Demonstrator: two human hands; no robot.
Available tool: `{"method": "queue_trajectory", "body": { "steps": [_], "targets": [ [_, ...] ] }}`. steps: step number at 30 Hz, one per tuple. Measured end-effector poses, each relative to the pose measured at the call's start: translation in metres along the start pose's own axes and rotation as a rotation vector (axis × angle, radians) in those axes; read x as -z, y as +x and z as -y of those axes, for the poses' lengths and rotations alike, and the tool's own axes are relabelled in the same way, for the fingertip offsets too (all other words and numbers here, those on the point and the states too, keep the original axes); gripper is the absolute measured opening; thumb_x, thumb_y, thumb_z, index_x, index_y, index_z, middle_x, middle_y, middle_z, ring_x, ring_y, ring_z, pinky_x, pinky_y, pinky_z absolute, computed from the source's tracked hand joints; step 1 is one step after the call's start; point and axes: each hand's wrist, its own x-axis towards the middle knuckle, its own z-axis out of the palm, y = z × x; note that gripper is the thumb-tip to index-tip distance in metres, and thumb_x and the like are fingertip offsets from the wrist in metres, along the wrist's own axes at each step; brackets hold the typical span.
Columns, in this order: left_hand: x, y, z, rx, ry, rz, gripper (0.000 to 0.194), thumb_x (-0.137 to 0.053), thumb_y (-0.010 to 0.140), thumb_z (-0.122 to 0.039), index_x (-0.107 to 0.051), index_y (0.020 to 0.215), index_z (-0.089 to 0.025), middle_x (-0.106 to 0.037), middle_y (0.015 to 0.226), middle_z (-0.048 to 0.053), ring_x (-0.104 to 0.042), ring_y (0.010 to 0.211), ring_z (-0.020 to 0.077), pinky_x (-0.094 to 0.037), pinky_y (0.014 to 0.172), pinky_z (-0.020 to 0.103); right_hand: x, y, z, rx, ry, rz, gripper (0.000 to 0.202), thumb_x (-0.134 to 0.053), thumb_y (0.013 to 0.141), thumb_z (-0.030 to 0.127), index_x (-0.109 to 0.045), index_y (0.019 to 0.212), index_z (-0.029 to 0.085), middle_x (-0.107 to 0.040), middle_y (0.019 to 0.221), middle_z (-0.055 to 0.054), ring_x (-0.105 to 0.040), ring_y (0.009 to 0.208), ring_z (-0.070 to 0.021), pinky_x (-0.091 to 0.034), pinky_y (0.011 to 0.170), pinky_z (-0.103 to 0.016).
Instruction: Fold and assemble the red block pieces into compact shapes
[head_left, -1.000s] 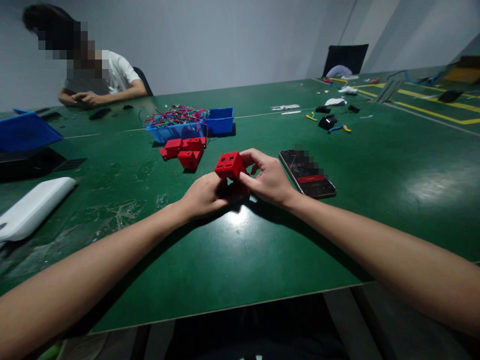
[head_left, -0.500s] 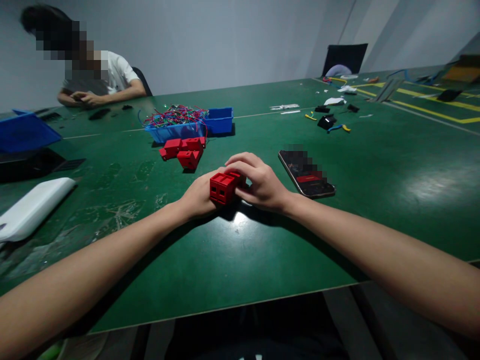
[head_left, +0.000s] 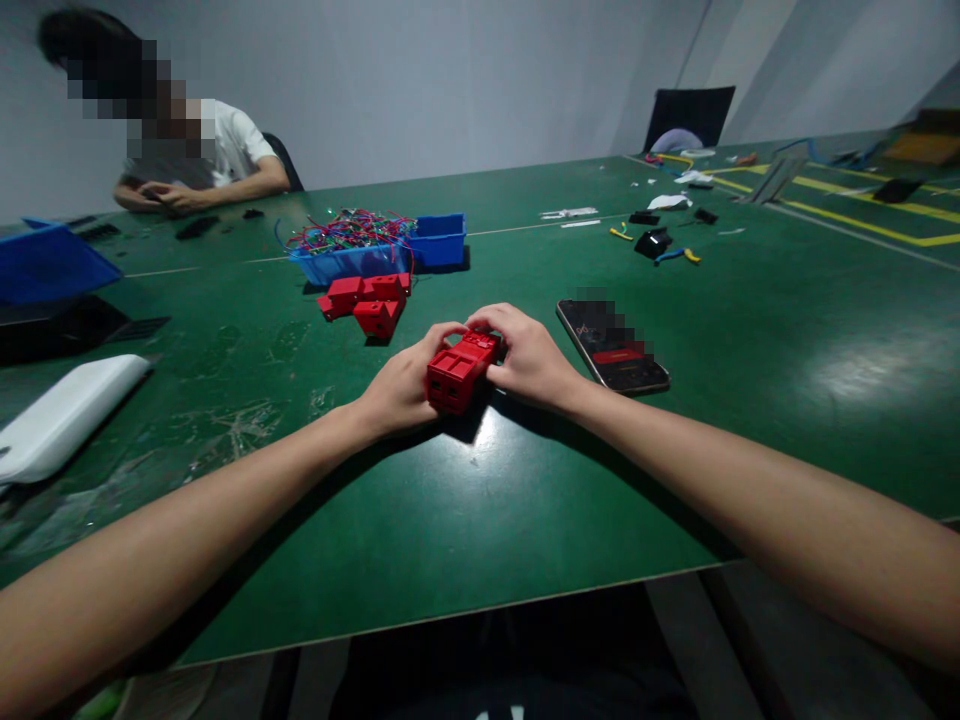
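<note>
Between my hands, low over the green table [head_left: 480, 530], is a red box-shaped part [head_left: 459, 374] with two dark square holes in its near face. My left hand [head_left: 409, 380] grips it from the left side, thumb along the top edge. At its far right end, my right hand [head_left: 523, 352] has thumb and fingers closed around it. Some fingertips are hidden behind the part. Several more red parts [head_left: 377, 317] lie in a pile beyond my left hand.
Behind the pile are a blue bin [head_left: 352, 266] of coloured wires and a second blue bin [head_left: 441, 240]. A phone [head_left: 619, 350] lies right of my right hand. A white device [head_left: 75, 415] is at left. Another person [head_left: 232, 150] sits across the table.
My right fingers have shifted off the top of the red part, so more of it shows. The part has turned slightly and moved a little to the right.
</note>
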Motion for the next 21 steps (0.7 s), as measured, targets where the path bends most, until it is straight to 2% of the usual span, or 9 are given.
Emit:
{"method": "queue_trajectory", "body": {
  "steps": [3, 5, 8, 10, 13, 16, 18, 21],
  "targets": [
    [0.0, 0.0, -0.003, 0.012, -0.099, -0.07, 0.062, -0.069, 0.078, -0.036, -0.041, 0.131, -0.018, -0.069, 0.101, 0.005, -0.069, 0.08, 0.0181, -0.053, 0.073, 0.029, 0.002, -0.001, 0.003, -0.006, 0.014, 0.02, 0.031, -0.067, 0.069, 0.01, -0.071, 0.099, 0.015, -0.068, 0.115, -0.013, -0.066, 0.106, -0.0234, -0.051, 0.092, -0.037],
    [0.001, 0.001, -0.005, 0.041, -0.157, -0.114, 0.058, -0.069, 0.079, -0.037, -0.044, 0.128, -0.018, -0.068, 0.096, 0.003, -0.067, 0.075, 0.0155, -0.052, 0.071, 0.027, 0.002, -0.001, 0.005, -0.021, 0.019, 0.065, 0.024, -0.069, 0.07, 0.012, -0.073, 0.094, 0.015, -0.071, 0.109, -0.012, -0.067, 0.099, -0.0222, -0.051, 0.088, -0.034],
    [0.001, 0.004, -0.005, 0.051, -0.206, -0.17, 0.047, -0.065, 0.081, -0.036, -0.052, 0.121, -0.016, -0.068, 0.103, 0.005, -0.066, 0.084, 0.0165, -0.052, 0.077, 0.028, 0.003, -0.001, 0.008, -0.06, 0.041, 0.123, 0.02, -0.07, 0.073, 0.015, -0.074, 0.092, 0.014, -0.074, 0.092, -0.008, -0.066, 0.083, -0.0186, -0.049, 0.078, -0.03],
    [0.001, 0.005, -0.002, 0.038, -0.245, -0.187, 0.042, -0.062, 0.083, -0.04, -0.056, 0.117, -0.015, -0.068, 0.111, 0.008, -0.066, 0.094, 0.0188, -0.052, 0.084, 0.029, 0.003, -0.002, 0.009, -0.082, 0.087, 0.118, 0.023, -0.069, 0.075, 0.017, -0.073, 0.097, 0.014, -0.075, 0.089, -0.006, -0.066, 0.078, -0.0173, -0.048, 0.075, -0.028],
    [-0.001, 0.007, 0.004, 0.069, -0.316, -0.169, 0.044, -0.059, 0.088, -0.047, -0.057, 0.118, -0.015, -0.068, 0.111, 0.009, -0.065, 0.09, 0.0182, -0.052, 0.079, 0.028, 0.003, -0.003, 0.011, -0.087, 0.157, 0.088, 0.025, -0.067, 0.077, 0.014, -0.073, 0.101, 0.014, -0.077, 0.096, -0.007, -0.068, 0.082, -0.0184, -0.049, 0.078, -0.028],
    [-0.002, 0.008, 0.008, 0.107, -0.375, -0.135, 0.042, -0.058, 0.091, -0.051, -0.059, 0.114, -0.015, -0.068, 0.096, 0.005, -0.059, 0.073, 0.0142, -0.049, 0.068, 0.025, 0.003, -0.002, 0.011, -0.113, 0.18, 0.059, 0.024, -0.068, 0.077, 0.015, -0.074, 0.101, 0.014, -0.078, 0.1, -0.008, -0.07, 0.086, -0.0202, -0.05, 0.08, -0.03],
    [-0.003, 0.008, 0.008, 0.121, -0.431, -0.112, 0.04, -0.057, 0.092, -0.052, -0.061, 0.109, -0.016, -0.065, 0.086, 0.002, -0.056, 0.066, 0.0124, -0.047, 0.062, 0.023, 0.002, -0.002, 0.011, -0.173, 0.191, 0.039, 0.022, -0.07, 0.078, 0.02, -0.073, 0.099, 0.014, -0.077, 0.096, -0.009, -0.069, 0.085, -0.0205, -0.05, 0.079, -0.03],
    [-0.002, 0.01, 0.006, 0.148, -0.497, -0.093, 0.039, -0.055, 0.094, -0.054, -0.062, 0.104, -0.017, -0.064, 0.084, 0.002, -0.055, 0.065, 0.0118, -0.047, 0.059, 0.022, 0.002, -0.001, 0.009, -0.311, 0.201, -0.008, 0.023, -0.076, 0.077, 0.031, -0.072, 0.09, 0.012, -0.076, 0.088, -0.009, -0.067, 0.079, -0.0197, -0.049, 0.073, -0.029]
  ]
}}
